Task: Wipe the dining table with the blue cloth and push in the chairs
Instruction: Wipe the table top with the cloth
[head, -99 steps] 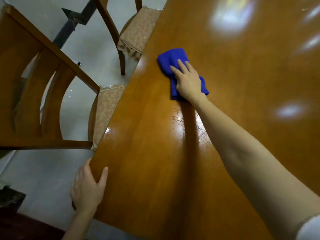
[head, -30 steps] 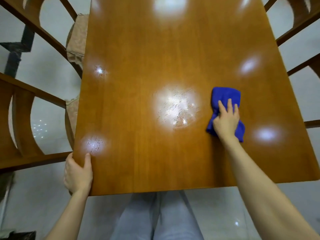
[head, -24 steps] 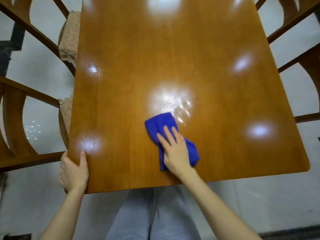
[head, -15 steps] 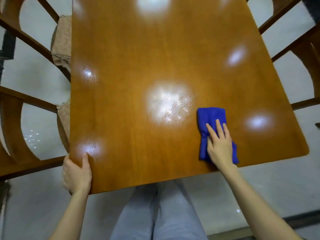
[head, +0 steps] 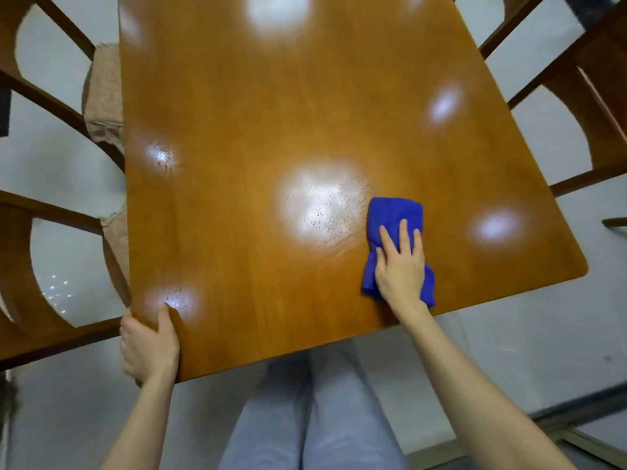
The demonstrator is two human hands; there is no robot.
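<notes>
- Left chairs [head: 20,266]: brown wood with curved back slats, standing along the table's long side. Their beige patterned seat cushions [head: 103,96] tuck partly under its edge.
- Your left hand [head: 147,344] grips the near-left corner of the dining table [head: 271,113], thumb on top and fingers wrapped round the edge.
- Tabletop: glossy orange-brown wood with rounded corners and soft white glare patches.
- Blue cloth [head: 395,218]: plush and bunched, lying on the tabletop towards the near-right, just right of the largest glare patch.
- Your right hand [head: 400,266] presses it palm down with straight fingers, pinching nothing.
- Right chairs [head: 593,79]: same wood, beside the table's right edge.
</notes>
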